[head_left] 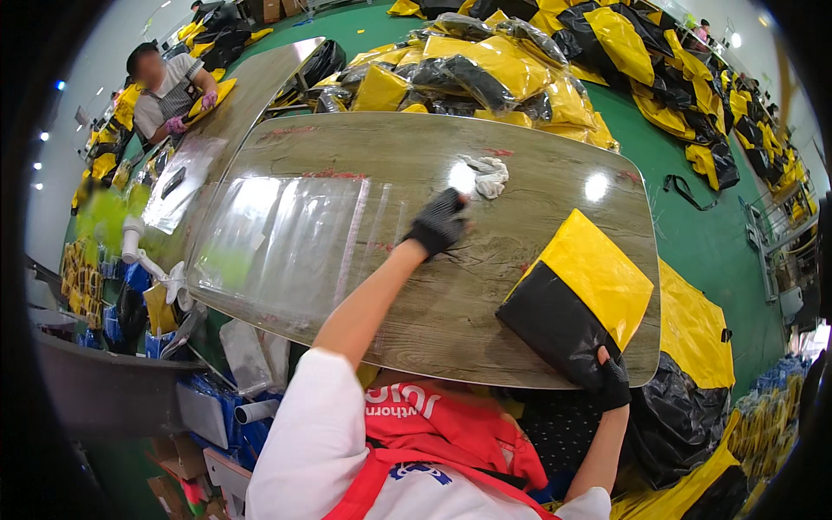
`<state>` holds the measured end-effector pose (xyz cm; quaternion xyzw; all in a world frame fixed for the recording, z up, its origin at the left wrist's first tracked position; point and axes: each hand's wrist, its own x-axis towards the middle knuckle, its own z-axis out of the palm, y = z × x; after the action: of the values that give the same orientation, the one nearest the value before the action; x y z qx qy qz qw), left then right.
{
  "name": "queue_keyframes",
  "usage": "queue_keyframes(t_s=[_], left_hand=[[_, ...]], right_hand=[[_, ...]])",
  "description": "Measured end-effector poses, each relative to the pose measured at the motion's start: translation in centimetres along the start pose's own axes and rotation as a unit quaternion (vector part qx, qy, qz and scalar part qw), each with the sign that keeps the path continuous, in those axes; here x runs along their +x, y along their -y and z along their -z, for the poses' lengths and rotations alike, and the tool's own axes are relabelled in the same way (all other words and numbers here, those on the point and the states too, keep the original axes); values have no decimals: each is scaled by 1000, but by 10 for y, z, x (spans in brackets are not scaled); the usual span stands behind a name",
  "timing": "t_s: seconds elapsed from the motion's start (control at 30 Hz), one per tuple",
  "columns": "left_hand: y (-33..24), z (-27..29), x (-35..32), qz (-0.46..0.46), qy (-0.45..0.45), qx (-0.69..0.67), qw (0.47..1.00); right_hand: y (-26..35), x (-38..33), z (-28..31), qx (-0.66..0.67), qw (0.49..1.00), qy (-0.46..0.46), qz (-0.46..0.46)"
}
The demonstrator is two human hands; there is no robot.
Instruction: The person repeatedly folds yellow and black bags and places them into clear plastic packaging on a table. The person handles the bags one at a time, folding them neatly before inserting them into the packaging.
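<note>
A folded yellow-and-black plastic bag (579, 290) lies tilted on the right side of the wood-grain table (511, 347). My right hand (612, 381), in a black fingerless glove, grips its near lower corner with the thumb on top. Over the middle of the table, my left hand (439, 224) reaches out in a matching glove. Its thumb and forefinger look apart and nothing shows between them; the other fingers are partly hidden. Just beyond it sits a crumpled white cloth (489, 176). Clear plastic sleeves (282, 247) lie flat to the left of my forearm.
Wrapped yellow-and-black bundles (468, 74) are heaped beyond the far edge. More yellow and black bags (685, 373) hang or lie at the right edge. At the adjoining table (251, 95), a person in pink gloves (178, 124) handles a yellow piece.
</note>
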<state>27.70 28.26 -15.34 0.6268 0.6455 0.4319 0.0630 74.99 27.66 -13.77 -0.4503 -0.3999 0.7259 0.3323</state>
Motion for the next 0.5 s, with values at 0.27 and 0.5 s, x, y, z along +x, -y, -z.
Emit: queue_keyframes(t_s=[0.27,0.5], left_hand=[[-16,119,-153,45,144,395,906],[-88,88,-142,-73,220,206,951]], right_hand=[[1,-4,-19,33,999,20,-4],[17,-27,-35,-25,981,167,-94]])
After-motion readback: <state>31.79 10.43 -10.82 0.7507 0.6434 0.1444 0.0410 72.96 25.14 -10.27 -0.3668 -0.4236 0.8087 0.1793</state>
